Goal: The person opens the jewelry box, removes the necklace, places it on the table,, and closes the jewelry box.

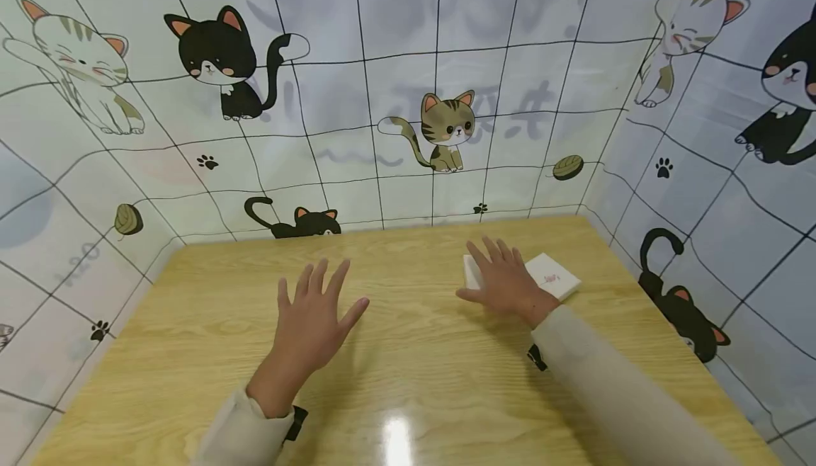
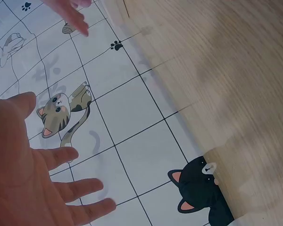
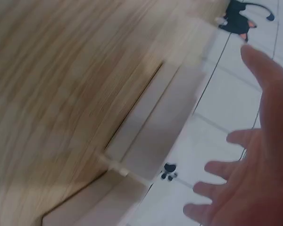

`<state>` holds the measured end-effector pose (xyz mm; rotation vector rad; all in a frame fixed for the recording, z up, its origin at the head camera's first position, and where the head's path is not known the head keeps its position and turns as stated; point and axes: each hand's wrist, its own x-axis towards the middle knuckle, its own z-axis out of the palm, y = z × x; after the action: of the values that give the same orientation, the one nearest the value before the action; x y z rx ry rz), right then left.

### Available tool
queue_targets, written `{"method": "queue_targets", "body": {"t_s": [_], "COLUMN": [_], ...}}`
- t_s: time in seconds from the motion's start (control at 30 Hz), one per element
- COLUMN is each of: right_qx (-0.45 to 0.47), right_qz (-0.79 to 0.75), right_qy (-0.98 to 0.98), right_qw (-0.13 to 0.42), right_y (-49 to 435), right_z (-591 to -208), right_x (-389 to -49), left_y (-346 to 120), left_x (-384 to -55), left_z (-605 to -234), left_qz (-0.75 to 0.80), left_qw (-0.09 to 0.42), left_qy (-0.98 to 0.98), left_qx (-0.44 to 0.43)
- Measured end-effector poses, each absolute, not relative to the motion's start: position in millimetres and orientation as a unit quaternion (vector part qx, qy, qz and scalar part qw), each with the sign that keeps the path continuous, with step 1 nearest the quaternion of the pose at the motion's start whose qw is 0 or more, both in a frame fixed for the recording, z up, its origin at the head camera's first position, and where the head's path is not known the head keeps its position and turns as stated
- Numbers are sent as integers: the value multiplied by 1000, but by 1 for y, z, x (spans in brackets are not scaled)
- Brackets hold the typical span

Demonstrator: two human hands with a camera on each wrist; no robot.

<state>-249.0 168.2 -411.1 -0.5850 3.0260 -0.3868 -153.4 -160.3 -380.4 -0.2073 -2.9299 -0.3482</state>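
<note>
My left hand (image 1: 309,324) hovers over the left middle of the wooden table (image 1: 395,353), fingers spread and nothing held. The left wrist view shows the same hand (image 2: 33,160) with its fingers apart. Farther right, my right hand (image 1: 506,285) is stretched out, fingers spread, above a flat white box (image 1: 553,276) with small red writing on top. The hand covers the middle of the box in the head view. In the right wrist view, white box-like pieces (image 3: 153,122) with a seam along the side stand beyond the spread fingers (image 3: 212,190).
Light fabric walls (image 1: 408,48) printed with a grid and cartoon cats rise behind the table and along both sides. The table's back edge (image 1: 382,231) meets the fabric. A bright light reflection (image 1: 397,441) shows at the front of the tabletop.
</note>
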Motion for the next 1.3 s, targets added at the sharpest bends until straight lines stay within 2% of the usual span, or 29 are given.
{"method": "queue_targets", "body": {"t_s": [0.2,0.43,0.73,1.03,1.3], "right_qx": [-193,-189,-229,-246,-270], "right_qz": [-143,-137,-93,-123,-153], "right_qy": [968,964,965,957,946], "right_qw": [75,127,85,94,95], "right_y": [181,181,167,137,113], "right_z": [-420,-434,-440,-432,-425], "right_x": [-265,-262,-234,-209,-185], "left_y": [-161,-152,-133,-129,-130], "left_x": [-145,-138,-136,-135,-137], "left_z": [-394,-408,-410,-411,-412], "left_qz": [-135,-137,-126,-115,-118], "left_qw": [94,99,111,113,83], "left_qy": [-984,-979,-971,-968,-973], "left_qx": [-75,-110,-167,-190,-182]}}
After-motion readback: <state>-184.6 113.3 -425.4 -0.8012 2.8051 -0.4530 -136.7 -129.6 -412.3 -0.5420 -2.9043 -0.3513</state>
